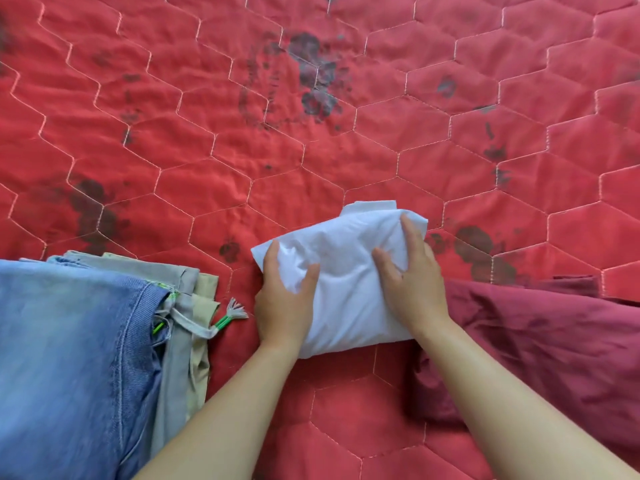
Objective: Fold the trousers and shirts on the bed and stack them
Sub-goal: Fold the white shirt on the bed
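A white shirt (346, 268), folded into a compact bundle, lies on the red quilted bed cover (311, 140) just in front of me. My left hand (285, 299) grips its left edge, thumb on top. My right hand (412, 275) presses on its right side, fingers spread over the cloth. At the lower left lies a stack of folded trousers: blue jeans (72, 341) on top, grey trousers (176, 341) with a drawstring and a beige pair (202, 320) showing beneath. A dark red garment (540, 341) lies loose and crumpled at the lower right.
The bed cover has hexagon stitching and dark printed patches. It stretches wide and flat beyond the shirt. The grey drawstring's green-tipped tassel (232, 315) lies on the cover between the stack and my left hand.
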